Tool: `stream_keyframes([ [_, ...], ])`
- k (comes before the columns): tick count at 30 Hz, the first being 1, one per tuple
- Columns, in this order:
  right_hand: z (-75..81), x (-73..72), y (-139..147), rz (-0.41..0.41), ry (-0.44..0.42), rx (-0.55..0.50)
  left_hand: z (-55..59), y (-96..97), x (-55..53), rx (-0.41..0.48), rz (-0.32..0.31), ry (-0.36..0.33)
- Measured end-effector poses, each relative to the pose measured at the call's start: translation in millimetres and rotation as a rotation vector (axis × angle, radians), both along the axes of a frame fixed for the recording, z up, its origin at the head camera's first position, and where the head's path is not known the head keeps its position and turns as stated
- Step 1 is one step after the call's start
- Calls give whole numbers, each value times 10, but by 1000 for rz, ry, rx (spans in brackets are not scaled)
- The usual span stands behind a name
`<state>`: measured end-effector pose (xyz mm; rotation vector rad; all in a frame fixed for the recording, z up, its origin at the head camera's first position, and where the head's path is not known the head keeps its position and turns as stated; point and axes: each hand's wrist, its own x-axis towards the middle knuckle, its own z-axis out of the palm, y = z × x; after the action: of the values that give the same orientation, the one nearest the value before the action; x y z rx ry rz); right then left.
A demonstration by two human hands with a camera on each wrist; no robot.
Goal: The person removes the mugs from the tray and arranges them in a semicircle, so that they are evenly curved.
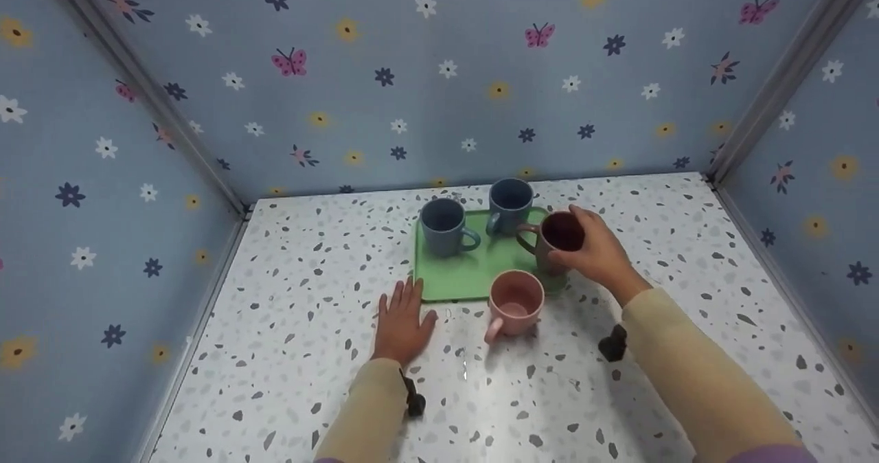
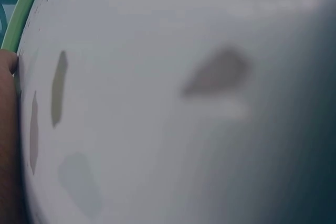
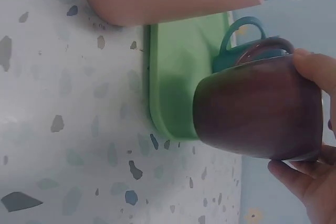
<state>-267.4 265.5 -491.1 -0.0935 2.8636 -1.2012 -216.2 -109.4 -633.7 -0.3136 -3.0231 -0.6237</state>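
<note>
A dark brown mug (image 1: 544, 246) is held by its rim in my right hand (image 1: 604, 253), over the right end of a green tray (image 1: 453, 281). In the right wrist view the brown mug (image 3: 257, 108) is tilted, with thumb and fingers on opposite sides of its rim. My left hand (image 1: 402, 325) lies flat on the table with straight fingers, its fingertips at the tray's front left corner. Two blue-grey mugs stand on the tray, one at the left (image 1: 443, 233) and one at the back (image 1: 509, 209). A pink mug (image 1: 515, 305) is at the tray's front edge, handle toward me.
The white speckled table (image 1: 309, 277) is bounded by blue flowered panels at the back (image 1: 412, 71), left (image 1: 89, 216) and right (image 1: 824, 188). A small dark device hangs at each wrist. The left wrist view shows mostly tabletop, blurred.
</note>
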Motion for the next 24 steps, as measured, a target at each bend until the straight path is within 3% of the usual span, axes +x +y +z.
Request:
stream_keyframes([
  [10, 34, 406, 207, 28, 54, 13, 9, -10, 2, 9, -6, -1],
  [14, 26, 545, 312, 62, 79, 10, 36, 0, 6, 33, -11, 29],
  [18, -33, 657, 398, 108, 97, 28, 43, 5, 7, 47, -11, 56],
  [24, -177, 876, 495, 123, 89, -5, 27, 15, 7, 34, -10, 32],
])
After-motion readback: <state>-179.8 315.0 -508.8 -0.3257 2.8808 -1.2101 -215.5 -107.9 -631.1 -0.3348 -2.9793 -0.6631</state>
